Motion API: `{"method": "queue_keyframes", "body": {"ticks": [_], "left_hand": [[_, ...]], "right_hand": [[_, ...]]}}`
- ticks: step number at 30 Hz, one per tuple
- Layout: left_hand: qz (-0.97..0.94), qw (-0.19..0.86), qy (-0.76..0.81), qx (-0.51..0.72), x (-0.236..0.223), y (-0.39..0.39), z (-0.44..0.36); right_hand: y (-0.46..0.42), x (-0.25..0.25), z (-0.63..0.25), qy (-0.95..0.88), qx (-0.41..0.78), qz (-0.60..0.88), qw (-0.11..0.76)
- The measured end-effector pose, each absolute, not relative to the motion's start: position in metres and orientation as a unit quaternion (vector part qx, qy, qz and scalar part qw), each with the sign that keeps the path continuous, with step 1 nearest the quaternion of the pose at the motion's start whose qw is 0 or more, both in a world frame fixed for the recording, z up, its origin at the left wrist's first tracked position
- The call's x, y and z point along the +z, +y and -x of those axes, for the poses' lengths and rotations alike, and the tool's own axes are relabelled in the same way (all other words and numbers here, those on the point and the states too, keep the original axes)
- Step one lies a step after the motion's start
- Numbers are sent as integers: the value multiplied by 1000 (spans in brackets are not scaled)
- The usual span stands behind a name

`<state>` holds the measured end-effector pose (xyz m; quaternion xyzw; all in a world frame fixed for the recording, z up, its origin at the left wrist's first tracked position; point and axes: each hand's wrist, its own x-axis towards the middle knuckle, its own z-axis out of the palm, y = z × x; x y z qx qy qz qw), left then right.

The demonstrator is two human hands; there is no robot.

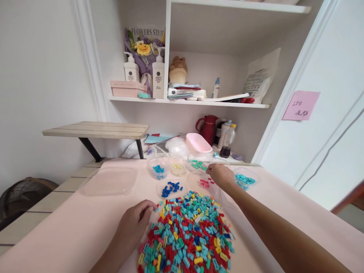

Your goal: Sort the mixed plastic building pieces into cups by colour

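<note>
A large heap of small plastic building bricks [190,235] in red, turquoise, yellow, green and blue spreads over the pink tabletop. At its left edge is my left hand [138,216], fingers curled and thumb close to the index finger; anything pinched there is too small to make out. My right hand [220,173] reaches past the heap, its fingertips together at the right rim of the tub of green bricks [199,165]. What they hold is hidden. Just below lie pink-red bricks [205,183] in a clear tray. Dark blue bricks [171,189] fill another tray.
Other clear tubs hold blue bricks [158,170], pale yellow bricks [176,167] and turquoise bricks [245,180]. A clear lid-like tray [109,182] lies left. Behind stand a pink basin [198,142], a red jug [209,129] and a bottle [228,141], beneath a shelf [190,101].
</note>
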<state>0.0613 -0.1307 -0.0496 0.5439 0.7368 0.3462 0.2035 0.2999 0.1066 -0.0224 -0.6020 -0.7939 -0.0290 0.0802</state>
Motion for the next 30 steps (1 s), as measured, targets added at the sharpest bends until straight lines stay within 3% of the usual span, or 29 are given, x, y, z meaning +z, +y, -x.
{"method": "queue_keyframes", "body": {"ticks": [6,14,23,30], "left_hand": [[-543,202,736,351,-52,-131,-61],[-544,197,737,350,-54,-130,-60],[-533,208,731,372,-51,-131,-61],[-536,218,720,383,-54,-130,-55]], "right_hand": [[107,-6,-305,-796,-38,597,91],[95,-25,-305,-802,-74,586,82],[104,12,-297,-776,-82,599,178],[118,24,-292,-801,-24,557,219]]}}
